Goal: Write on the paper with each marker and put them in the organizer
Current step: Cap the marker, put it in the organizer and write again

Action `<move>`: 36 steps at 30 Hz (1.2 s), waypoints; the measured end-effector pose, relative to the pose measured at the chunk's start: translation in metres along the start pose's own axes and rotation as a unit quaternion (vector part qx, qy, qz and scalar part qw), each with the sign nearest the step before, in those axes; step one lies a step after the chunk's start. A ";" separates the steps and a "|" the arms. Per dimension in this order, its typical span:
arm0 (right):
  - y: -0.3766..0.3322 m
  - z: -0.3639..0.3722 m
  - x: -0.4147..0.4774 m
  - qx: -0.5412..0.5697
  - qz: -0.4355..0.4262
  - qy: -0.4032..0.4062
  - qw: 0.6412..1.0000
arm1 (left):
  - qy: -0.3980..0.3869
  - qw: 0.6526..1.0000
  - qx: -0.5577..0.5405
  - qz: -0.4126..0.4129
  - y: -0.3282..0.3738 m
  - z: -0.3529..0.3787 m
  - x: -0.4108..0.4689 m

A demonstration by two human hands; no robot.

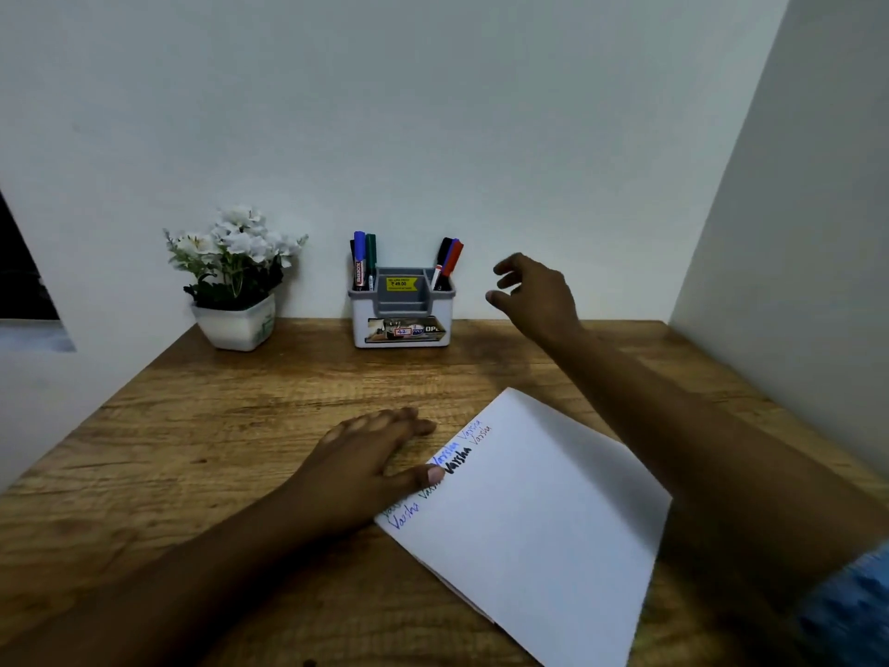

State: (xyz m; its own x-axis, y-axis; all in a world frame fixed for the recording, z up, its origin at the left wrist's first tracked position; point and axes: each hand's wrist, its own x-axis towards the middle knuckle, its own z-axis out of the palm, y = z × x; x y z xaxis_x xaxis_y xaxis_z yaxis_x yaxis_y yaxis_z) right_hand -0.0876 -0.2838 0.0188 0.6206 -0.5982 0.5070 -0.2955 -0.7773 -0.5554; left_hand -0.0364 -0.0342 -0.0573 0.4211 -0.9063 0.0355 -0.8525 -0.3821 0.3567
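A white sheet of paper (pixel 539 517) lies tilted on the wooden desk, with words in several colours along its upper left edge. My left hand (pixel 370 462) lies flat on that edge, fingers spread, pinning the paper. A grey and white organizer (pixel 401 308) stands at the back against the wall. Its left slot holds blue, green and dark markers (pixel 364 259). Its right slot holds black, blue and red markers (pixel 448 262). My right hand (pixel 536 296) hovers empty just right of the organizer, fingers apart.
A white pot of white artificial flowers (pixel 234 276) stands at the back left of the wooden desk (pixel 216 426). A wall runs behind the desk, and a side wall (pixel 793 233) closes in the right edge.
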 end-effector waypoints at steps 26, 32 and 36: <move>0.065 -0.095 -0.076 -0.359 0.099 -0.182 0.910 | -0.012 0.999 0.034 0.001 0.006 -0.001 -0.002; 0.049 -0.064 -0.083 -0.343 0.009 -0.132 0.930 | -0.019 1.000 0.025 0.003 0.006 -0.002 -0.003; 0.048 -0.064 -0.079 -0.326 0.019 -0.106 0.939 | -0.016 1.000 0.014 0.000 0.006 -0.004 -0.003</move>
State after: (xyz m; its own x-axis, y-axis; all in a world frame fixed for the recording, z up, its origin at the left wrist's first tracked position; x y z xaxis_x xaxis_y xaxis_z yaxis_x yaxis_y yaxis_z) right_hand -0.1980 -0.2865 -0.0059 0.7110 -0.6296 0.3131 -0.6596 -0.7515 -0.0134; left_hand -0.0416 -0.0332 -0.0519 0.4107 -0.9117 0.0063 -0.8616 -0.3858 0.3299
